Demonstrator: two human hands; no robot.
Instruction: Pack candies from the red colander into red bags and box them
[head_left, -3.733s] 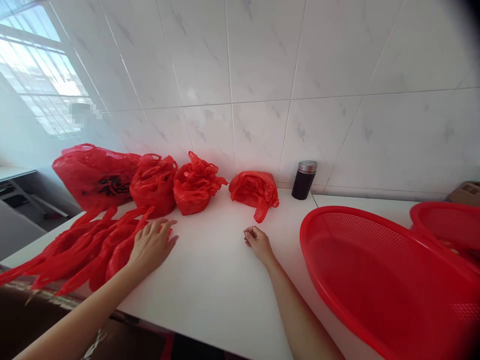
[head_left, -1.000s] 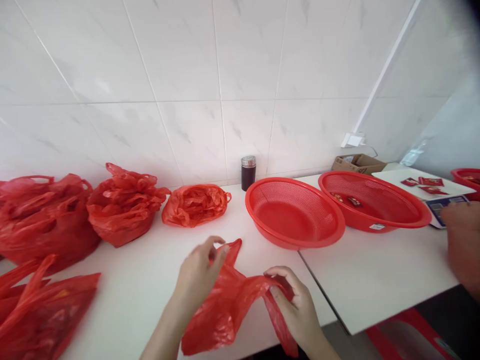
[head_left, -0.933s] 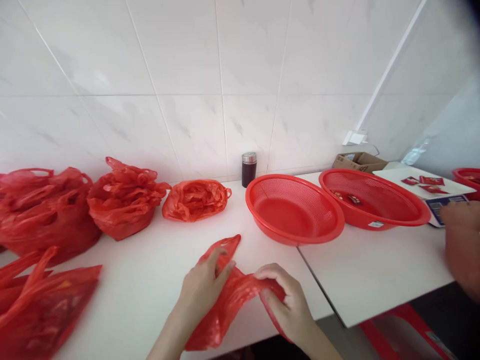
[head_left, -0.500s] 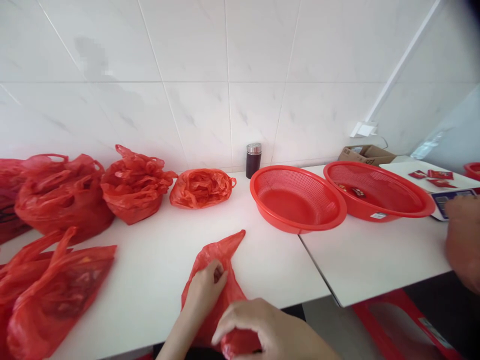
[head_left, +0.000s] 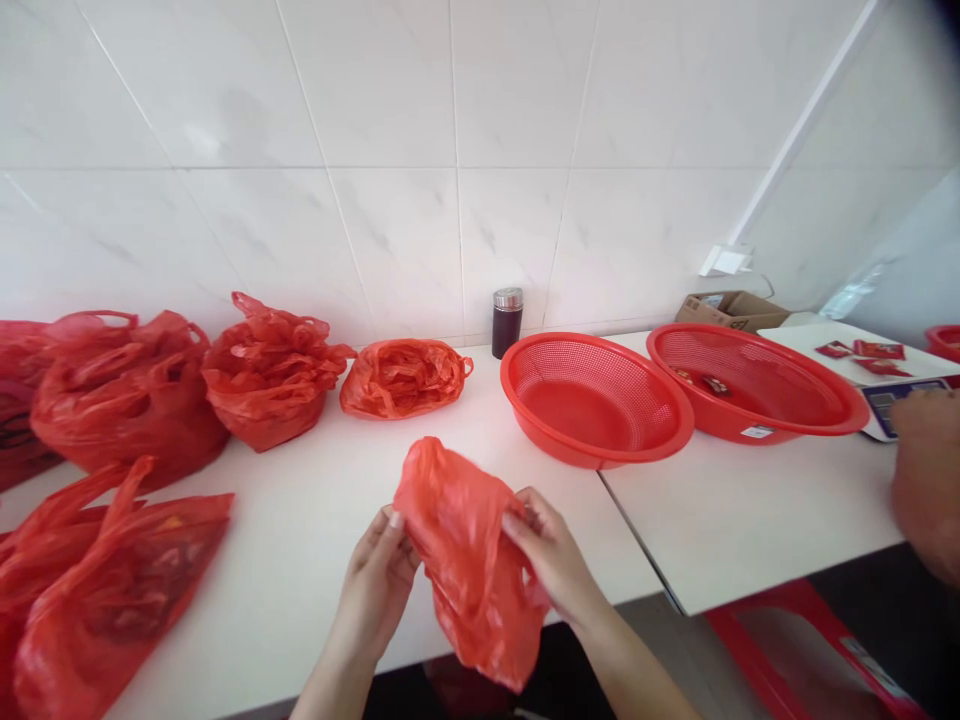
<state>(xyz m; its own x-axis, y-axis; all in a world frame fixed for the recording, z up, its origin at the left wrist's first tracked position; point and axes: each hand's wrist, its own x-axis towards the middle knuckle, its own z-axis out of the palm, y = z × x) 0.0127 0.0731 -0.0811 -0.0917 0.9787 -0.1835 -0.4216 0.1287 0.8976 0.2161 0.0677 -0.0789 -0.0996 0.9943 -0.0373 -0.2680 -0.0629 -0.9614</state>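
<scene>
Between my two hands hangs a thin red plastic bag (head_left: 476, 560), crumpled and held up over the table's front edge. My left hand (head_left: 382, 570) pinches its left side, thumb on top. On the opposite side my right hand (head_left: 551, 545) grips the bag with thumb and bent fingers. The bag looks flat; whether anything is inside cannot be seen. Behind it on the white table (head_left: 300, 560) lies a bundle of crumpled red bags (head_left: 405, 380). To the right of that stands a red perforated basket (head_left: 596, 400).
Several full red bags (head_left: 127, 390) crowd the table's left side. A dark flask (head_left: 507, 325) stands by the wall. At right are a second red basket (head_left: 750, 385) with a few small packets, a cardboard box (head_left: 731, 308), a scale (head_left: 892, 405) and another person's hand (head_left: 930, 480).
The red bag has been lifted off the table and turned. Both hands have moved to opposite sides of it, my right hand going up and slightly right.
</scene>
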